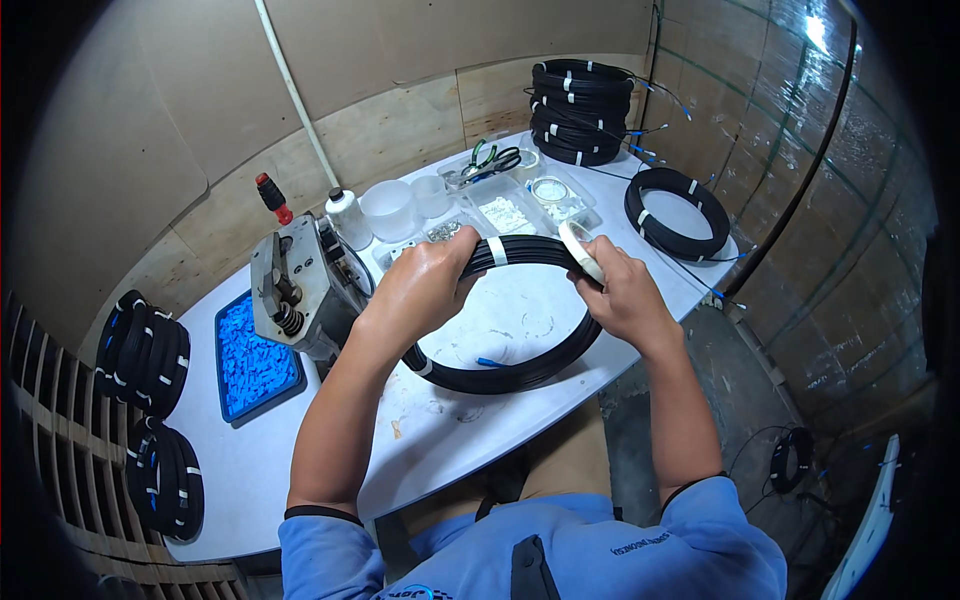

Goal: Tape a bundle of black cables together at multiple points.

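A coil of black cable (500, 380) is tilted up off the white table in front of me, its lower part nearest my body. My left hand (425, 285) is closed on the upper left of the coil. At its upper right, my right hand (628, 295) grips a roll of white tape (578, 248) against the cable. Between the hands a white tape band (497, 251) wraps the strands, and another band (424, 368) shows at the lower left. A blue connector (490, 362) shows inside the ring. My right fingertips are partly hidden.
A metal machine (300, 285) stands left of my left hand, beside a tray of blue pieces (302, 388). Clear tubs (388, 212), parts boxes (503, 215) and scissors (495, 165) sit behind. Coils are stacked (580, 115) at the back, with others right (677, 240) and left (145, 355).
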The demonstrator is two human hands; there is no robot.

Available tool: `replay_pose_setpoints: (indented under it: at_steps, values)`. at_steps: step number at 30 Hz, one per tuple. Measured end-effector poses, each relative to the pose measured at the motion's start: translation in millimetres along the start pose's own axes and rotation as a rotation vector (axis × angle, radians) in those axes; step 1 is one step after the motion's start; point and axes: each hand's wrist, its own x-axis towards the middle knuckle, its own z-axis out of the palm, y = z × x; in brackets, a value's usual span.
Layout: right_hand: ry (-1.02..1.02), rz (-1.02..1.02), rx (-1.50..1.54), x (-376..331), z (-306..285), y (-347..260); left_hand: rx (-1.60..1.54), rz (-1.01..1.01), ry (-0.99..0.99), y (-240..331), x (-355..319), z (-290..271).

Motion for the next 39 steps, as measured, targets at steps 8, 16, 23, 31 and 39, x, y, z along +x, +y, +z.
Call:
replay_pose_setpoints:
  at_steps: [8,16,23,31,39]
  values:
    - [0.182,0.079,0.227,-5,9,10,-0.243,0.002,0.289,-16,-16,25]
    - [0.43,0.227,0.488,-30,25,47,-1.153,-0.886,0.681,12,-118,137]
    - [0.487,0.251,0.594,-38,26,31,-2.14,-1.224,-0.22,105,-148,178]
    - [0.611,0.234,0.663,-57,45,11,-2.113,-1.086,0.7,68,-80,216]
    - [0.661,0.363,0.93,-51,66,24,-1.827,-0.76,0.921,30,-55,143]
